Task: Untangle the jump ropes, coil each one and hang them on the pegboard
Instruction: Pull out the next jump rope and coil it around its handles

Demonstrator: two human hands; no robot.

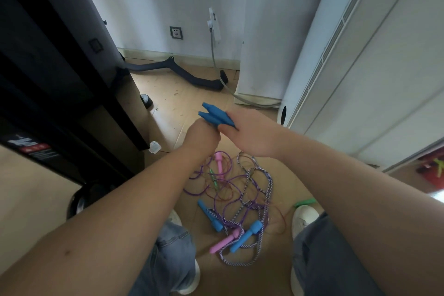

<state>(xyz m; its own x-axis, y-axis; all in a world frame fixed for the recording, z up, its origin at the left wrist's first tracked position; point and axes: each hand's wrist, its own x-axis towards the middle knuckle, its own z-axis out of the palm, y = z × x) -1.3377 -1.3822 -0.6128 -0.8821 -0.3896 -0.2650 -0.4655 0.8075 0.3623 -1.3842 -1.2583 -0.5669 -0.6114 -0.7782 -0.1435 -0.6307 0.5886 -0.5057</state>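
Observation:
My right hand (pixel 249 134) grips a pair of blue jump-rope handles (pixel 215 115) held side by side, pointing up and left. My left hand (pixel 200 136) is curled into a fist right beside them; what it holds is hidden. Below on the wooden floor lies a tangle of ropes (pixel 242 190): thin purple cord, a purple-and-white braided rope (pixel 268 182), two more blue handles (pixel 245 235), two pink handles (pixel 224 243) (pixel 219 162) and a green handle (pixel 305 202). No pegboard is in view.
A black machine frame (pixel 60 74) fills the left side. A tall white air-conditioner unit (pixel 360 43) stands on the right. A dark bar (pixel 182 74) and a grey hose lie near the back wall. My white shoes (pixel 304 218) flank the tangle.

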